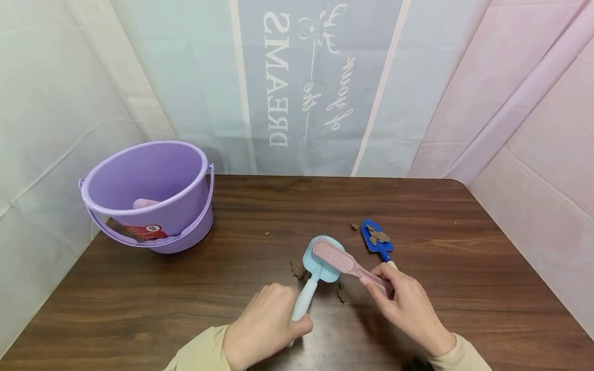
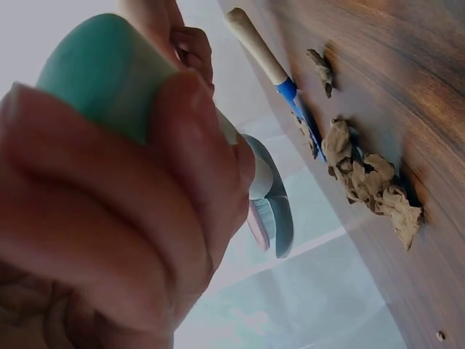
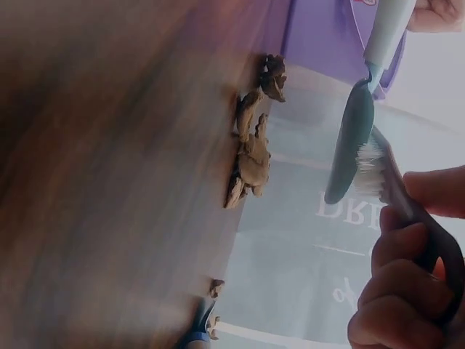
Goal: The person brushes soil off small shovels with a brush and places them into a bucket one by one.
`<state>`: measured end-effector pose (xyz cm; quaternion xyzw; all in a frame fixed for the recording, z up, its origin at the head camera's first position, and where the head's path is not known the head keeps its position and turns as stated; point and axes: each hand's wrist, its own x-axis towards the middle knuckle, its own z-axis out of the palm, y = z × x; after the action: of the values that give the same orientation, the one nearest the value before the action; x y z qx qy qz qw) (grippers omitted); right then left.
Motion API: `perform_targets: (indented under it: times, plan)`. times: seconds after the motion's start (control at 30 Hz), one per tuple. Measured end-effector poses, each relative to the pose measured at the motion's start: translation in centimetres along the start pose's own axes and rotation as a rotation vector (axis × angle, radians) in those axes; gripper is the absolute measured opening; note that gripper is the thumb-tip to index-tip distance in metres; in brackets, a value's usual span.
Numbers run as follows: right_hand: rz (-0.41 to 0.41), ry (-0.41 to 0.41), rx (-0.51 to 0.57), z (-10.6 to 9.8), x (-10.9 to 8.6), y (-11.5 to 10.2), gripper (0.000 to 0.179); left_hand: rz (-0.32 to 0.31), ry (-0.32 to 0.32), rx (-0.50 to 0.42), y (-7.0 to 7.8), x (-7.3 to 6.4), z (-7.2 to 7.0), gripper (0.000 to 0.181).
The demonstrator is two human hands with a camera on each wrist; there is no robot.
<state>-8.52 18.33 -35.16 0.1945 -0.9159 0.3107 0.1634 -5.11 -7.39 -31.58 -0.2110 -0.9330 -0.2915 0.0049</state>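
Note:
My left hand (image 1: 266, 324) grips the pale handle of a light blue toy shovel (image 1: 306, 299), whose blade is raised above the table. With thumb and fingers my right hand (image 1: 410, 306) holds a pink brush (image 1: 331, 256) by its handle. In the right wrist view the white bristles (image 3: 369, 171) touch the shovel's blade (image 3: 350, 142). Crumpled brown pieces (image 2: 363, 174) lie on the table beneath the blade. Beyond the right hand rests a small blue trowel (image 1: 383, 253) with a wooden handle, several brown bits on its blade.
A purple bucket (image 1: 199, 206) with its handle hanging down stands at the left, and a pink object (image 1: 144, 203) shows inside it. Loose brown crumbs (image 1: 355, 226) are scattered over the wooden table (image 1: 260, 201). Hanging cloth (image 1: 195, 77) encloses the back and sides.

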Motion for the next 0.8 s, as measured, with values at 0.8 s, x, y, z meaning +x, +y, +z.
perform_targets:
  times: [0.8]
  plan:
    - [0.058,0.109,-0.107,0.4,0.3,1.3,0.012,0.021,-0.017,-0.033,0.0,-0.8,-0.4,0.029]
